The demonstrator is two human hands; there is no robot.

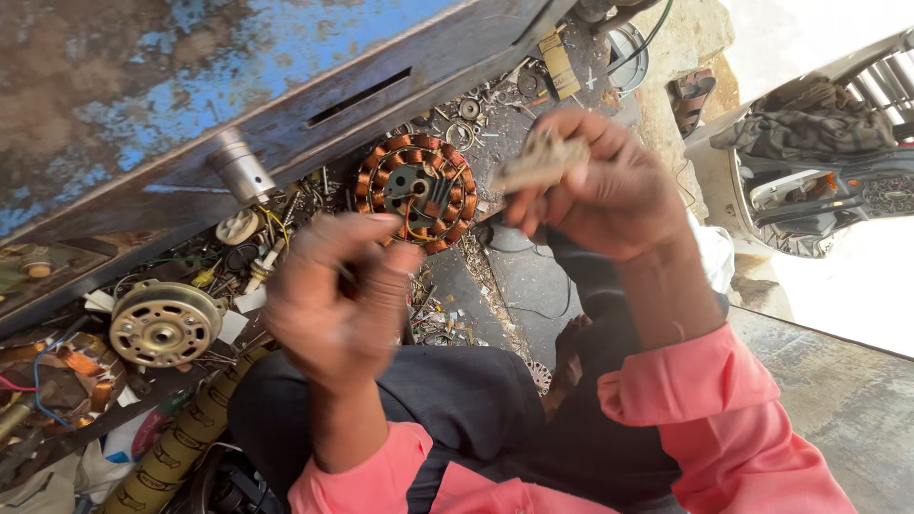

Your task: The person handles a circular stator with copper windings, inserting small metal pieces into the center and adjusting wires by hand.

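Observation:
My right hand [605, 181] is raised above my lap and pinches a small pale, worn piece [538, 160] between thumb and fingers. My left hand [338, 300] is blurred, its fingers curled closed; a thin dark thing seems to sit in its grip, but I cannot make it out. A round stator with copper windings [417, 190] lies on the dirty floor just beyond both hands, with thin wires running from it toward my left hand. Both sleeves are pink, and my dark trousers fill the lower middle.
A worn blue metal panel [190, 86] with a slot and a metal knob [240, 168] leans at top left. A silver motor end cap [164, 324], loose washers, wires and scrap litter the floor. A parked scooter [819, 162] stands at right.

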